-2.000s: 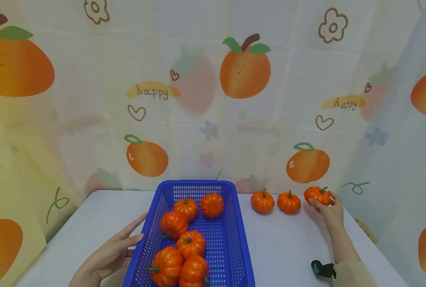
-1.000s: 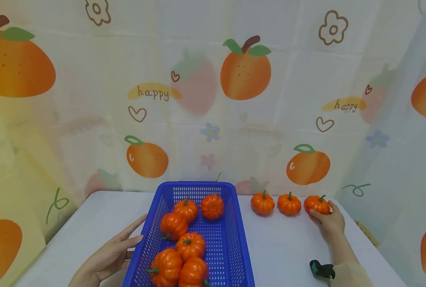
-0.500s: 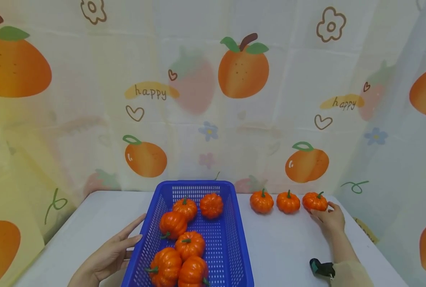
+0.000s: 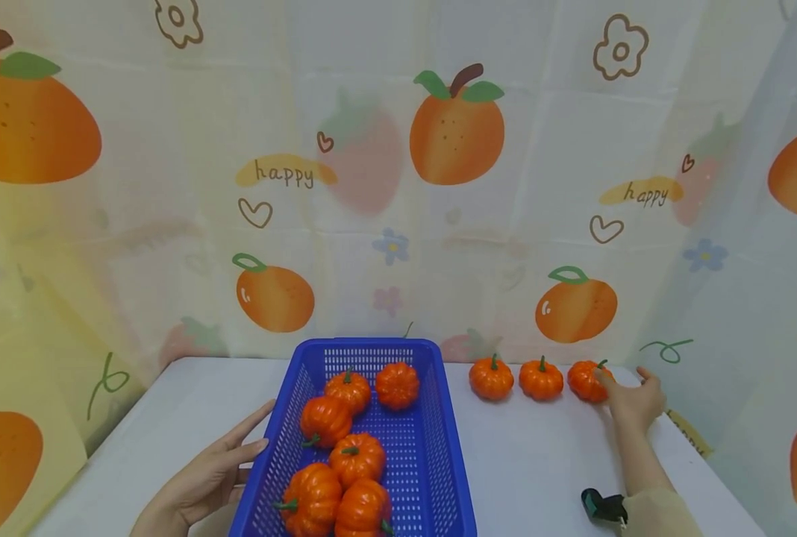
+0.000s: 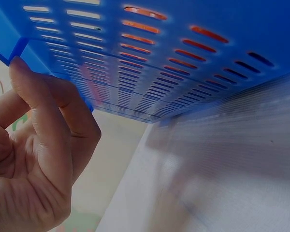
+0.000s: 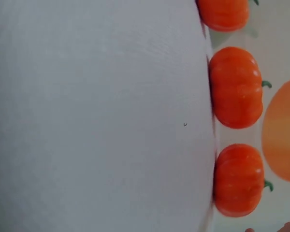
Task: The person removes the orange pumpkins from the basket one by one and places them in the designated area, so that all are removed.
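Observation:
My left hand [image 4: 200, 477] touches the left rim of a blue perforated plastic basket [image 4: 368, 342] with its fingertips, index finger extended. In the left wrist view a fingertip [image 5: 20, 72] meets the basket's edge. Several toy pumpkins [image 4: 327, 420], orange with green stems, lie inside the basket. To its right, three more form a row at the back of the table: a left one [image 4: 491, 378], a middle one [image 4: 541, 379] and a right one [image 4: 588, 381]. Beside the right one is my right hand [image 4: 636, 405], holding nothing, thumb and fingers spread apart; its thumb overlaps that pumpkin.
The white table [image 4: 526, 462] ends at a fruit-printed curtain [image 4: 372, 171] just behind the row. A small black-and-green object [image 4: 603, 505] lies by my right forearm. Something yellowish [image 4: 689, 432] shows past the table's right edge.
The right pumpkin, earlier tilted in my right hand, has come down upright on the table at the row's end. That hand has let go and moved slightly right. The left hand has stayed put.

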`<state>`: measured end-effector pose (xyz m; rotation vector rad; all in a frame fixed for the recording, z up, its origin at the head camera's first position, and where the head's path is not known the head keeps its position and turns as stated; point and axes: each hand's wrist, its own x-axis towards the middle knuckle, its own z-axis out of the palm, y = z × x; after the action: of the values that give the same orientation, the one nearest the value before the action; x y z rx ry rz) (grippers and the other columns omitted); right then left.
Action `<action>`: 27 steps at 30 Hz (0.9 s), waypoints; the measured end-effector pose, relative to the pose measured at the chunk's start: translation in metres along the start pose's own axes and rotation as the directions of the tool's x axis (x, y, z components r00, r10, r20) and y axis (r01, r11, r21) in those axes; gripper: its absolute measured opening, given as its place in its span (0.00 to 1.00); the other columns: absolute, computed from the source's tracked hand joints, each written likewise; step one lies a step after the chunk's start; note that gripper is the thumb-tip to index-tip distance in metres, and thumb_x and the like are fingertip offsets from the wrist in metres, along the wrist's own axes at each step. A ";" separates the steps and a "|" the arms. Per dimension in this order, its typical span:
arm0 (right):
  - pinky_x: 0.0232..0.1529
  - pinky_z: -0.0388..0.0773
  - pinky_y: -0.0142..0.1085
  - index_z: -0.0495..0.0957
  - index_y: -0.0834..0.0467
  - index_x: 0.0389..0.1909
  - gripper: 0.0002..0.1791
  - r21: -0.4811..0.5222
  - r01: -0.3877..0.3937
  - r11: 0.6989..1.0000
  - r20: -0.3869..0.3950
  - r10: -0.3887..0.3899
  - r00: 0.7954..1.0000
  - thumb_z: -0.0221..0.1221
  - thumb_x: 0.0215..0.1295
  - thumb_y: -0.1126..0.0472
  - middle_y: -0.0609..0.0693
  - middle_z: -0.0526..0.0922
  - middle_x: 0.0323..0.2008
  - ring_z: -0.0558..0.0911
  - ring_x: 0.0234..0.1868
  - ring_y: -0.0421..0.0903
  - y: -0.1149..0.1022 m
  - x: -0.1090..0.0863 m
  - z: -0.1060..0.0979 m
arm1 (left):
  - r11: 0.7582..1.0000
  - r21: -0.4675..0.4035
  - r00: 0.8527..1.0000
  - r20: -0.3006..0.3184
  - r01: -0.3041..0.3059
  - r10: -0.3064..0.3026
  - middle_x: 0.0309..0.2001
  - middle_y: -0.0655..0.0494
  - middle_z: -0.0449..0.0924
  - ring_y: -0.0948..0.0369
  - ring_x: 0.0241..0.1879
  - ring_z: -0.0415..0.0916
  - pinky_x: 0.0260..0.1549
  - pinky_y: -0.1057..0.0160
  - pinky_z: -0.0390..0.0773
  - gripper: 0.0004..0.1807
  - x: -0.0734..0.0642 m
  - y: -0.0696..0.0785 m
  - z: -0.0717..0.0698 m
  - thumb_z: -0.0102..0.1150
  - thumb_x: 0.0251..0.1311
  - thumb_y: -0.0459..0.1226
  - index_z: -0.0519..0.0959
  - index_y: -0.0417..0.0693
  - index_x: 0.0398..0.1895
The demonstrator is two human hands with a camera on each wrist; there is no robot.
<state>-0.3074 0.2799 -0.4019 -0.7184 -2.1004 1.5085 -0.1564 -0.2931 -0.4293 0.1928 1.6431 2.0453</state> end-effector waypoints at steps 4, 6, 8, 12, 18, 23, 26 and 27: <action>0.75 0.59 0.57 0.56 0.60 0.74 0.41 -0.006 0.041 0.999 0.029 -0.041 0.999 0.64 0.63 0.56 0.68 0.54 0.74 0.56 0.73 0.66 0.031 0.047 0.018 | 1.000 0.005 1.000 -0.004 0.001 -0.001 0.54 0.61 0.84 0.59 0.49 0.85 0.50 0.58 0.85 0.24 0.000 0.001 0.000 0.36 0.79 0.44 0.64 0.97 0.60; 0.71 0.65 0.53 0.57 0.60 0.73 0.40 -0.004 0.084 0.996 0.037 -0.084 0.996 0.63 0.64 0.57 0.67 0.57 0.73 0.60 0.70 0.63 0.019 0.034 0.021 | 1.000 0.005 1.000 -0.007 0.003 -0.003 0.54 0.61 0.84 0.59 0.49 0.85 0.50 0.58 0.85 0.24 0.000 0.001 0.000 0.36 0.79 0.44 0.65 0.97 0.59; 0.63 0.70 0.46 0.59 0.60 0.72 0.39 0.005 0.129 0.992 0.066 -0.129 0.989 0.65 0.63 0.57 0.65 0.60 0.72 0.64 0.67 0.61 0.010 0.024 0.023 | 1.000 0.007 1.000 -0.009 0.004 -0.004 0.54 0.61 0.84 0.59 0.49 0.85 0.50 0.58 0.85 0.24 -0.001 0.001 0.001 0.36 0.79 0.44 0.66 0.97 0.58; 0.47 0.70 0.22 0.61 0.59 0.70 0.40 0.045 0.199 0.979 0.137 -0.204 0.969 0.68 0.61 0.54 0.60 0.65 0.70 0.69 0.64 0.57 -0.008 0.005 0.028 | 1.000 0.005 1.000 -0.012 0.006 -0.006 0.54 0.60 0.84 0.59 0.48 0.85 0.50 0.58 0.85 0.23 -0.001 0.001 0.001 0.36 0.79 0.44 0.66 0.97 0.57; 0.38 0.71 0.12 0.66 0.56 0.67 0.37 0.152 0.247 0.957 0.250 -0.279 0.927 0.69 0.59 0.52 0.43 0.69 0.61 0.72 0.61 0.48 -0.032 -0.024 0.036 | 1.000 -0.003 1.000 -0.001 0.005 -0.005 0.54 0.60 0.84 0.59 0.49 0.85 0.50 0.58 0.85 0.24 -0.001 0.001 0.001 0.36 0.79 0.44 0.65 0.97 0.60; 0.40 0.77 0.16 0.67 0.53 0.66 0.35 0.231 0.239 0.943 0.348 -0.310 0.885 0.69 0.59 0.55 0.37 0.68 0.59 0.71 0.60 0.43 -0.047 -0.049 0.041 | 1.000 0.014 1.000 -0.015 0.007 -0.007 0.54 0.60 0.84 0.59 0.49 0.85 0.50 0.57 0.85 0.25 -0.001 0.002 0.002 0.36 0.79 0.45 0.59 0.95 0.66; 0.43 0.78 0.17 0.67 0.53 0.65 0.33 0.267 0.244 0.932 0.401 -0.338 0.851 0.69 0.60 0.56 0.36 0.68 0.58 0.71 0.58 0.41 -0.054 -0.061 0.043 | 1.000 0.013 1.000 -0.023 0.010 -0.010 0.54 0.60 0.84 0.59 0.48 0.85 0.50 0.57 0.85 0.28 -0.001 0.002 0.002 0.36 0.78 0.45 0.49 0.91 0.72; 0.44 0.78 0.17 0.67 0.53 0.65 0.33 0.280 0.246 0.928 0.417 -0.348 0.839 0.68 0.60 0.57 0.35 0.69 0.58 0.71 0.58 0.41 -0.056 -0.064 0.044 | 1.000 0.010 1.000 -0.024 0.011 -0.011 0.54 0.60 0.84 0.59 0.48 0.86 0.50 0.57 0.85 0.30 -0.001 0.002 0.002 0.37 0.78 0.45 0.46 0.88 0.74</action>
<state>-0.2945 0.1920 -0.3656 0.0703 -2.1888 1.8116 -0.1556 -0.2921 -0.4270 0.1626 1.6652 2.0394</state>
